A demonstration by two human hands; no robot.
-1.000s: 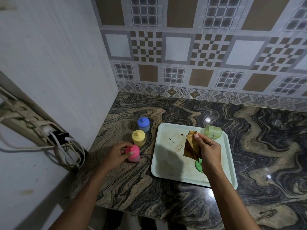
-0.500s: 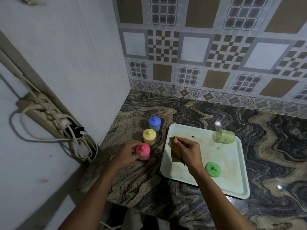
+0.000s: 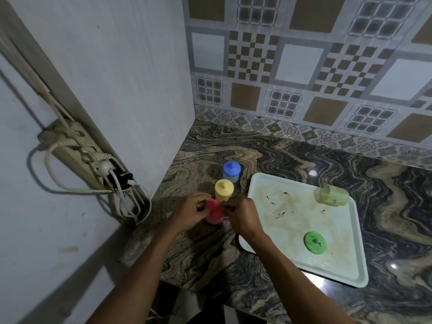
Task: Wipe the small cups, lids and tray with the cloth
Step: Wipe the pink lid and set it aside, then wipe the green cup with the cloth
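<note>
Pink plastic lidded cup [image 3: 214,215], on the marble counter [image 3: 280,160] just off the stained pale-green rectangular tray's [image 3: 339,265] left edge, is gripped by the left hand [image 3: 191,212], while the right hand [image 3: 240,215], having left the tray, curls at its lid, though I cannot tell whether it holds the brown cloth, so cup-wiping probably begins.

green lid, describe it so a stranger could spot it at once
Start at the pale tray on the marble counter. The green lid lies flat near its front edge, apart from the green cup tipped over at the back. It alone is a flat disc.
</note>
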